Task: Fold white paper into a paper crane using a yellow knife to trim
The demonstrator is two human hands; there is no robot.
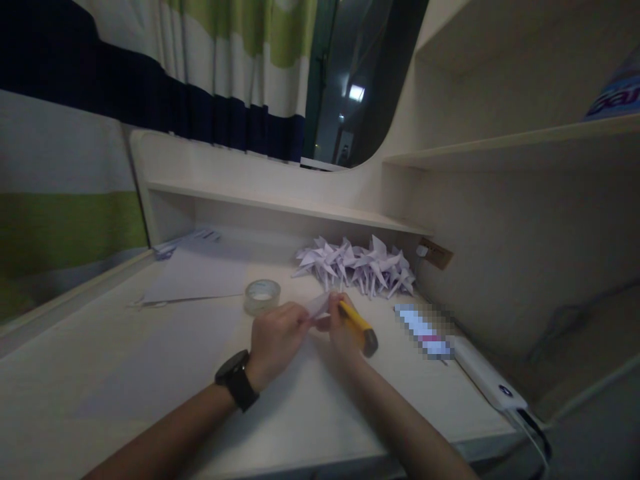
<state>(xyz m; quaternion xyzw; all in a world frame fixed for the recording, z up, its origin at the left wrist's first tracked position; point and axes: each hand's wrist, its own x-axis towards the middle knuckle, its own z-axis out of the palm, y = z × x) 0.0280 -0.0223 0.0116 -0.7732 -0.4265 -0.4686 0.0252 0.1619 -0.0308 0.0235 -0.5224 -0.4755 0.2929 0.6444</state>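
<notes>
My left hand (277,333), with a black watch on the wrist, pinches the near-left edge of a small folded piece of white paper (318,305). On the other side of the same paper, my right hand (343,330) has its fingers closed on it. A yellow utility knife (356,320) with a dark end shows just right of my right hand; whether the hand touches it I cannot tell. A roll of clear tape (262,295) rests on the desk beyond my left hand. Paper pinwheels (357,263), several of them, are heaped behind both hands.
White paper sheets (195,270) lie at the back left of the desk (280,427). To the right are a pixelated phone (423,331) and a white power strip (487,373) with cables. A low shelf (280,205) runs along the back, below a striped curtain (225,67).
</notes>
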